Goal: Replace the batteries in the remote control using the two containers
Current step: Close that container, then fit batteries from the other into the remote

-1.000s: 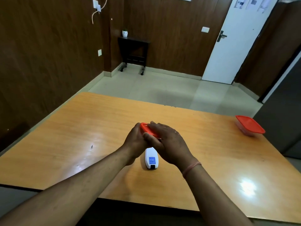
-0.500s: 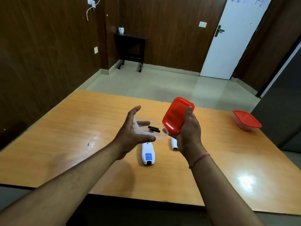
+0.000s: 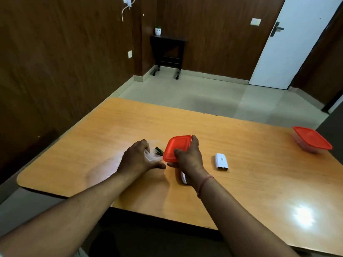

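My left hand (image 3: 138, 159) grips a clear plastic container (image 3: 151, 154) resting on the wooden table (image 3: 241, 182); two dark batteries (image 3: 159, 151) lie inside it. My right hand (image 3: 188, 156) holds the container's red lid (image 3: 176, 147), tilted over the container's right side. The white remote control (image 3: 183, 177) lies on the table, mostly hidden under my right wrist. Its white battery cover (image 3: 221, 161) lies apart to the right. A second container with a red lid (image 3: 311, 139) sits closed at the table's far right.
Beyond the table's far edge is tiled floor, with a small dark side table (image 3: 168, 54) against the wood-panelled wall and a white door (image 3: 295, 41) at the back right.
The lid came off the container: a second ago both hands were closed over it, then the right hand lifted the lid upright. Now the container is down on the table and the lid is lowered.
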